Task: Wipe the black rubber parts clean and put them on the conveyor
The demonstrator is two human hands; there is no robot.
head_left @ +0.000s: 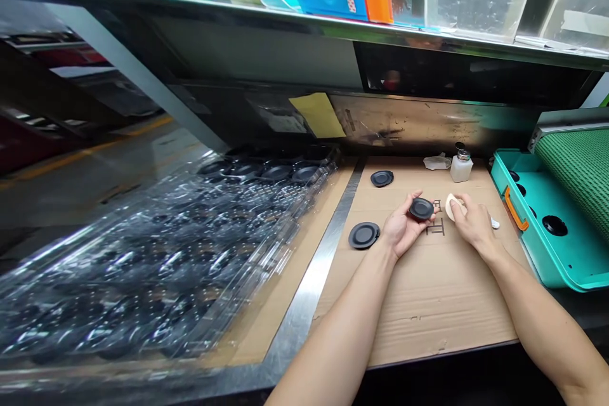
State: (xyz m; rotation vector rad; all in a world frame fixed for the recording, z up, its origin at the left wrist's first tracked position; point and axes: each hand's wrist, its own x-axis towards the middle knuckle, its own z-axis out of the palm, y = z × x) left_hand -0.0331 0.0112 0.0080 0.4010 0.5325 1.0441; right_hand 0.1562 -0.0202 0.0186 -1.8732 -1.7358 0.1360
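My left hand point(402, 226) is closed around the edge of a round black plastic part point(421, 208), holding it above the cardboard sheet point(457, 304). To its right, my right hand point(471, 221) pinches a pale cream pad point(450, 205), a small gap away from the black part. Left of my left hand, a similar black disc point(364, 235) lies flat on the cardboard. Another black disc point(382, 178) rests farther back. Beyond my right hand stands a small white bottle point(461, 167) with a metal top.
Clear plastic trays point(157, 254) with black round parts cover the left side. A teal bin point(571, 260) with an orange latch holds several black pieces at right, beside a green conveyor belt point(580, 165). A shelf edge point(285, 16) crosses overhead. Crumpled white tissue point(436, 162) lies near the bottle.
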